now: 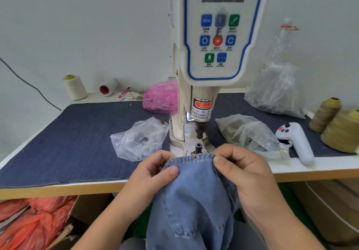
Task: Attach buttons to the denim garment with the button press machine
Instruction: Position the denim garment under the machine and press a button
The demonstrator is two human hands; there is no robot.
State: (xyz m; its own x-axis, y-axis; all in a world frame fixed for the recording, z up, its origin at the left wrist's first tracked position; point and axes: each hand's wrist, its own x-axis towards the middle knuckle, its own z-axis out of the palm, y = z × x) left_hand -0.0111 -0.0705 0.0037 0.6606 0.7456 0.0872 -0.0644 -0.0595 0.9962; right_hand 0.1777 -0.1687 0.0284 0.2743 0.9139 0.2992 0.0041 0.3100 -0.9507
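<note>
My left hand point(155, 169) and right hand point(240, 169) each pinch denim waistband point(191, 159) (small brass rivet point(194, 157) at edge), held just before lower die point(198, 146) of button press machine point(213, 55).

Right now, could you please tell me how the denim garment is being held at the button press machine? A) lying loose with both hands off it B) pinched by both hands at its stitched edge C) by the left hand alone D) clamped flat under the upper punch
B: the left hand and the right hand each pinch the stitched edge of the denim garment, just in front of the lower die.
</note>
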